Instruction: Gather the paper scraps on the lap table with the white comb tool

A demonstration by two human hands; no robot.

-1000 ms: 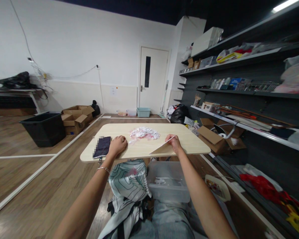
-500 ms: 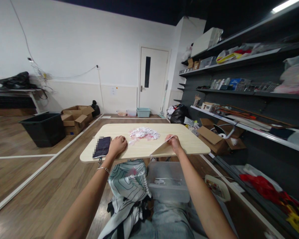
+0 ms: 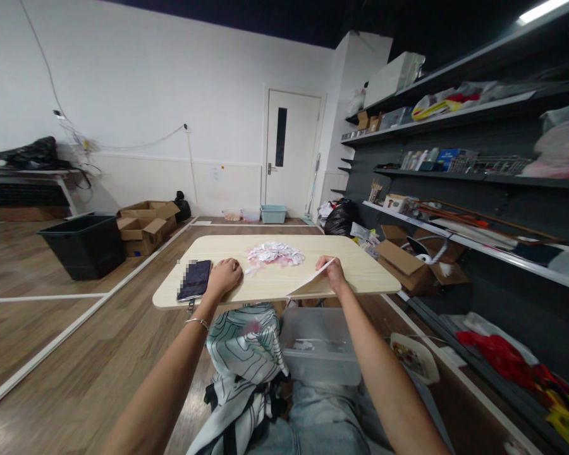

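The right hand (image 3: 331, 272) pinches the raised corner of a white sheet (image 3: 312, 284), whose other end rests on the table (image 3: 360, 268). Well to its left, the left hand (image 3: 224, 276) lies curled on the tabletop, holding nothing, just beside a phone (image 3: 195, 279). Beyond both hands sits a pile of paper scraps (image 3: 275, 253).
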